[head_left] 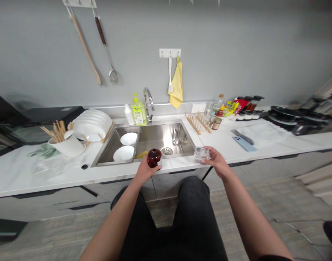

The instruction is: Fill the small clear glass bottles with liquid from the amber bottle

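Note:
My left hand is closed around a dark red glass jar with a pale label, in front of the sink's front edge. Between the thumb and fingers of my right hand is a small clear box, near the counter edge to the right of the sink. What the box contains, if anything, I cannot make out. Behind both hands lies the steel sink. Two white bowls sit in a wire rack on its left side, and a bit of yellow sponge shows beside the jar.
Left of the sink stand white plates and a utensil holder. A faucet and a green soap bottle rise behind it. To the right are a wooden rack, a small jar, a phone and pans.

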`<state>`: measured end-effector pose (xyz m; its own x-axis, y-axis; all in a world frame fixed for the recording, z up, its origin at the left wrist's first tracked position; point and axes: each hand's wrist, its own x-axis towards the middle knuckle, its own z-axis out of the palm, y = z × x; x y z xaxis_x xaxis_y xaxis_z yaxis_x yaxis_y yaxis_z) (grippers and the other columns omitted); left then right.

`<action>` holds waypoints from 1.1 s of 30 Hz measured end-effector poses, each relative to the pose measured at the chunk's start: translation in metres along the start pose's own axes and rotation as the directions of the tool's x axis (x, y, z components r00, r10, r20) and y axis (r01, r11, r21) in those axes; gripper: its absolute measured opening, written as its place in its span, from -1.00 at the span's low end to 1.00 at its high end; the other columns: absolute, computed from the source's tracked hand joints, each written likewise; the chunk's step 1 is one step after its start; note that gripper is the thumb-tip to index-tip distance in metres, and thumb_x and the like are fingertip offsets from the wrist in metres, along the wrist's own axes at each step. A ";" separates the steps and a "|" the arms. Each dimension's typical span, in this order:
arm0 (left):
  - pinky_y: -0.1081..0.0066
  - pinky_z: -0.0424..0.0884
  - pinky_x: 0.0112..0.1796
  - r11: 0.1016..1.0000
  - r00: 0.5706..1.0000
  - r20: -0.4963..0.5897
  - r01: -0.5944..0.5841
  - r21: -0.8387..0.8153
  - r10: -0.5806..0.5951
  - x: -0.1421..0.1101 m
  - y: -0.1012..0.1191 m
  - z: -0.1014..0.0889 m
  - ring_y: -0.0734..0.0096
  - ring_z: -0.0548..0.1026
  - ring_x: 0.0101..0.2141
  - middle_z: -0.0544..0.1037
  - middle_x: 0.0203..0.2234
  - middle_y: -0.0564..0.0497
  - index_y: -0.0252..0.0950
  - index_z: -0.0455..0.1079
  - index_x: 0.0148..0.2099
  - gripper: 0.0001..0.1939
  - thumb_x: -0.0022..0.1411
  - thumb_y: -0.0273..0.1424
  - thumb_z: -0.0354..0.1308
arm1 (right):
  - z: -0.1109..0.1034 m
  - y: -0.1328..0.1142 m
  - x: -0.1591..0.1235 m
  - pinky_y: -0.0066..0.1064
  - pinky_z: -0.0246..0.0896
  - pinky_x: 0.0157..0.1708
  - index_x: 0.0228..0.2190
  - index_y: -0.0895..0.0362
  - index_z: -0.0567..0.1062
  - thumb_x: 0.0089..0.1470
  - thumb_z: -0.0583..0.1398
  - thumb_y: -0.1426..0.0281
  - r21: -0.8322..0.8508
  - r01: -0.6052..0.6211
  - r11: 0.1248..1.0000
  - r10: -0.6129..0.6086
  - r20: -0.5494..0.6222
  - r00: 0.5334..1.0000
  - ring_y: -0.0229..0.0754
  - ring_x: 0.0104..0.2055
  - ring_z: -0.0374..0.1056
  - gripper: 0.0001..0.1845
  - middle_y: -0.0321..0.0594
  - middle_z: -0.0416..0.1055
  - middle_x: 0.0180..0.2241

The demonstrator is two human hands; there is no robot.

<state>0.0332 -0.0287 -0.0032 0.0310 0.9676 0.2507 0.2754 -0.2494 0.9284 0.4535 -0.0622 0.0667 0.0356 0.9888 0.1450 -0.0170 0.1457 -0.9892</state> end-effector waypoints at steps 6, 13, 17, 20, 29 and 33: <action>-0.09 0.55 0.32 0.997 0.998 0.049 0.052 -0.054 -0.049 -0.004 0.008 -0.006 -0.12 0.69 0.20 0.65 0.27 -0.27 -0.24 0.32 0.51 0.07 0.04 -0.17 0.66 | 0.012 -0.005 -0.028 -0.01 0.55 0.10 0.06 -0.08 0.65 -0.27 0.74 0.22 0.025 -0.019 1.000 0.019 0.007 1.000 0.12 0.00 0.61 -0.17 -0.18 0.70 0.01; -0.20 0.35 0.46 0.999 0.998 0.057 -0.027 -0.028 0.028 -0.012 0.004 -0.014 -0.26 0.49 0.43 0.41 0.50 -0.41 -0.24 0.15 0.63 0.32 -0.07 -0.19 0.70 | 0.036 -0.009 -0.052 -0.03 0.55 0.08 0.07 -0.09 0.64 -0.26 0.74 0.19 0.055 -0.028 0.998 0.027 0.008 1.000 0.12 0.00 0.61 -0.16 -0.18 0.71 -0.02; -0.17 0.41 0.41 0.998 0.994 -0.079 -0.069 0.011 0.069 -0.038 0.001 -0.045 -0.25 0.39 0.50 0.39 0.52 -0.36 -0.18 0.34 0.52 0.07 0.03 -0.12 0.63 | 0.049 -0.018 -0.067 0.04 0.58 0.12 0.07 -0.10 0.64 -0.22 0.73 0.18 0.055 -0.028 0.998 0.026 0.034 0.999 0.17 0.03 0.63 -0.19 -0.15 0.72 0.02; 0.01 0.58 0.21 0.996 0.947 -0.320 -0.010 0.089 0.038 -0.055 -0.003 -0.101 -0.07 0.61 0.27 0.63 0.26 -0.25 -0.20 0.58 0.22 -0.44 0.28 -0.04 0.43 | 0.053 -0.028 -0.078 0.09 0.60 0.14 0.08 -0.10 0.65 -0.19 0.73 0.19 0.047 -0.018 0.999 0.015 0.051 0.999 0.20 0.05 0.64 -0.20 -0.13 0.73 0.03; 0.25 0.40 0.00 0.716 0.723 -0.690 0.505 0.482 -0.045 -0.020 0.007 -0.326 0.22 0.43 -0.27 0.38 -0.45 0.13 -0.27 0.50 -0.16 -0.78 0.30 -0.26 0.42 | 0.058 -0.046 -0.103 0.13 0.65 0.11 0.11 -0.14 0.66 -0.18 0.73 0.22 0.050 -0.042 0.998 0.037 0.095 0.995 0.25 0.03 0.67 -0.19 -0.08 0.72 0.09; 0.39 0.26 -0.14 0.653 0.763 -0.618 0.568 0.501 -0.190 0.006 0.009 -0.351 0.31 0.27 -0.40 0.13 -0.58 0.22 -0.20 0.28 -0.38 -0.55 0.19 -0.29 0.56 | 0.068 -0.052 -0.107 0.10 0.66 0.07 0.10 -0.14 0.67 -0.19 0.74 0.23 0.069 -0.041 0.997 0.035 0.094 0.995 0.22 -0.02 0.69 -0.19 -0.10 0.72 0.05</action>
<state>-0.3009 -0.0397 0.1030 -0.6225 0.7606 0.1843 0.6787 0.4073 0.6112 0.3831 -0.1734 0.1044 -0.0595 0.9919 0.1122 -0.0876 0.1067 -0.9904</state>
